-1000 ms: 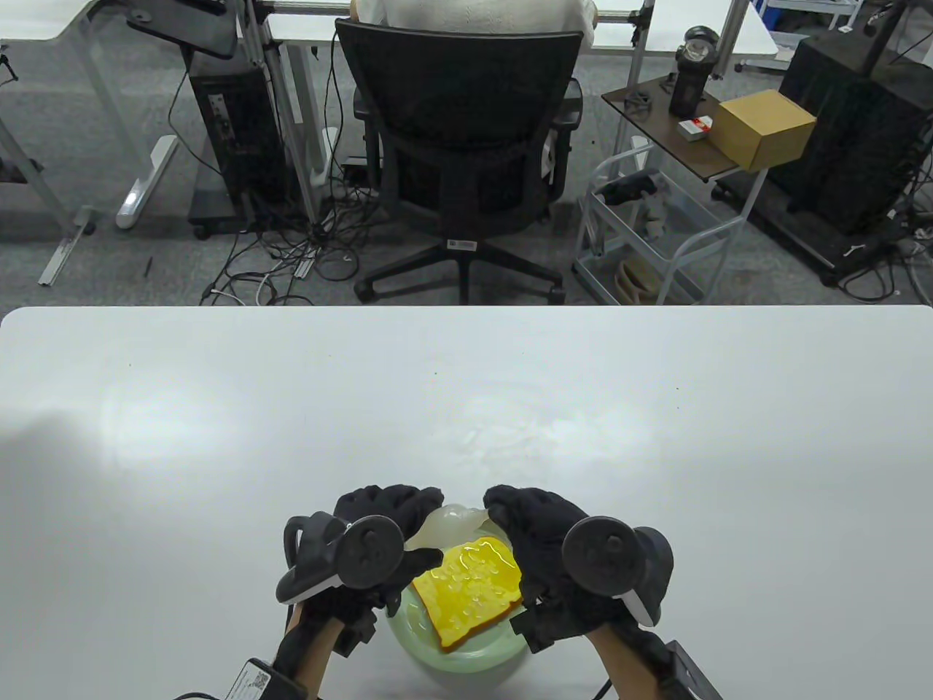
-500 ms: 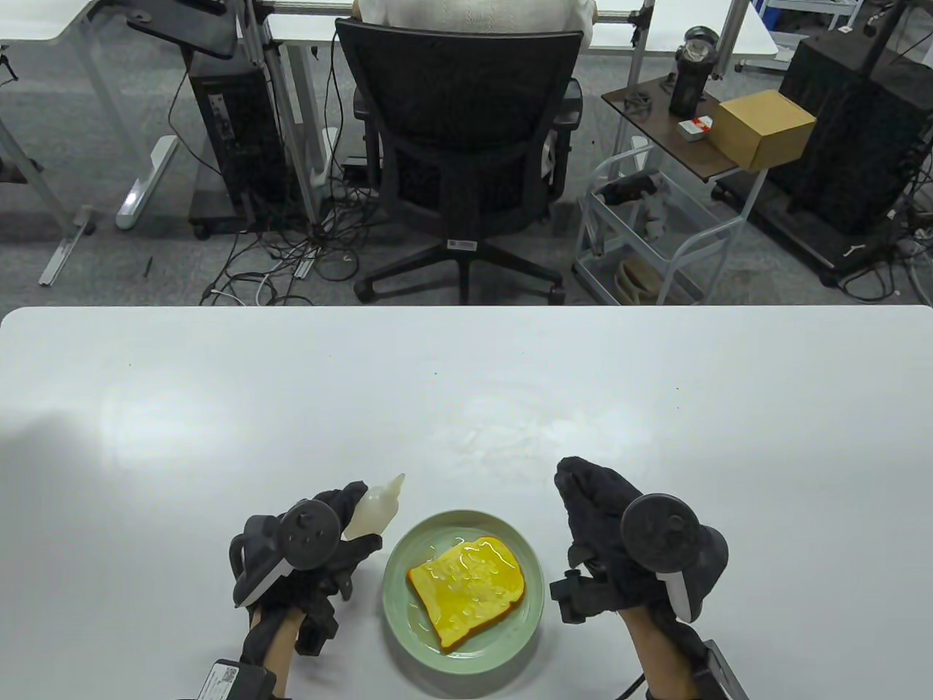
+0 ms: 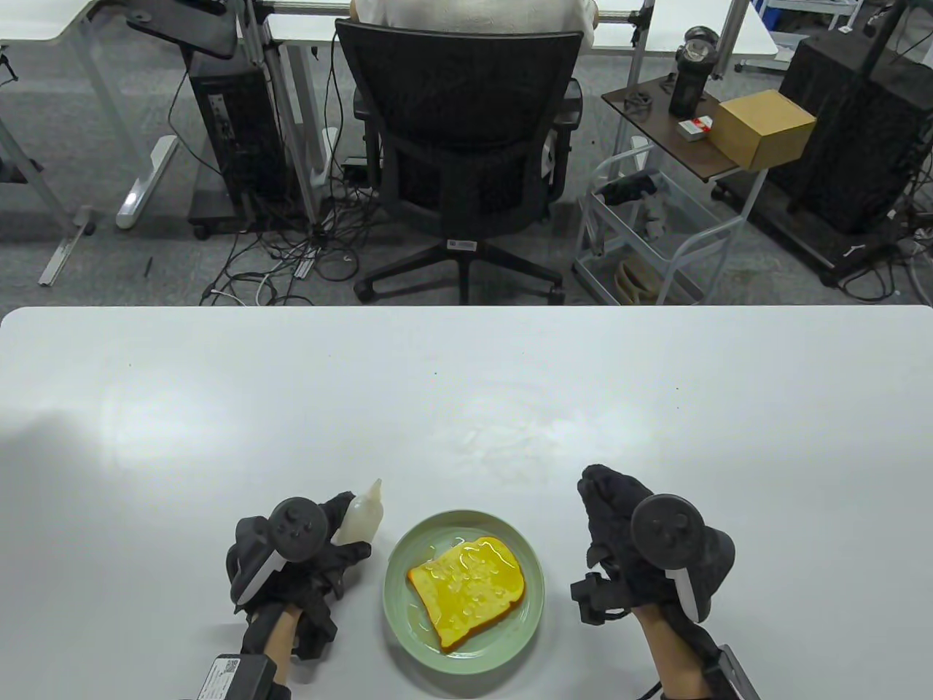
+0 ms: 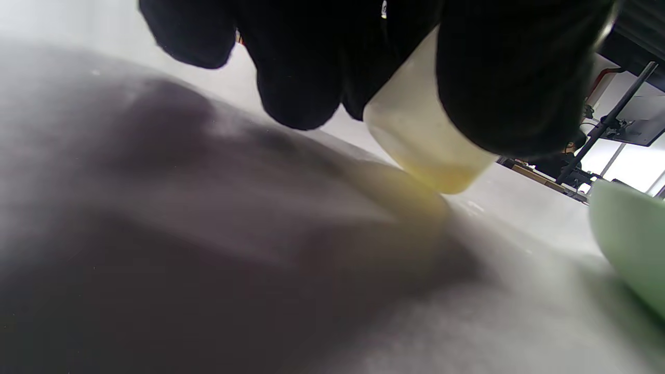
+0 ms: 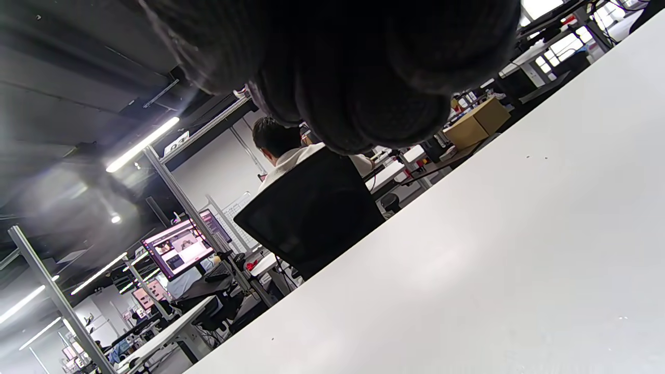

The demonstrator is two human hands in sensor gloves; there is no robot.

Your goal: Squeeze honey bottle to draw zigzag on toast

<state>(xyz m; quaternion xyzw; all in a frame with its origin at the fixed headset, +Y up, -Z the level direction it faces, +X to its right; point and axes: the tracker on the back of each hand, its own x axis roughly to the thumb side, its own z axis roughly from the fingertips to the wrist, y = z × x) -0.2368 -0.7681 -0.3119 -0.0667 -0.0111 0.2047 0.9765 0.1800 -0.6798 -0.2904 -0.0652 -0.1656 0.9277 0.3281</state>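
A yellow toast slice (image 3: 468,590) with glossy honey lines lies on a pale green plate (image 3: 408,558) near the table's front edge. My left hand (image 3: 321,543) grips a translucent honey bottle (image 3: 361,513) upright, left of the plate, nozzle pointing up and away. In the left wrist view the fingers (image 4: 296,78) wrap the bottle (image 4: 421,140), whose base hangs just above the table, with the plate's rim (image 4: 631,239) at right. My right hand (image 3: 616,525) is right of the plate, fingers curled, holding nothing. The right wrist view shows only its curled fingers (image 5: 363,67) above bare table.
The white table (image 3: 466,394) stretches away behind the plate. Beyond its far edge stand an office chair (image 3: 459,146), a small cart (image 3: 649,240) and a side table with a cardboard box (image 3: 762,127).
Both hands have drawn apart from over the plate. The left hand carried the bottle left and turned it upright, lowering it toward the table. The right hand moved right, letting go of the bottle.
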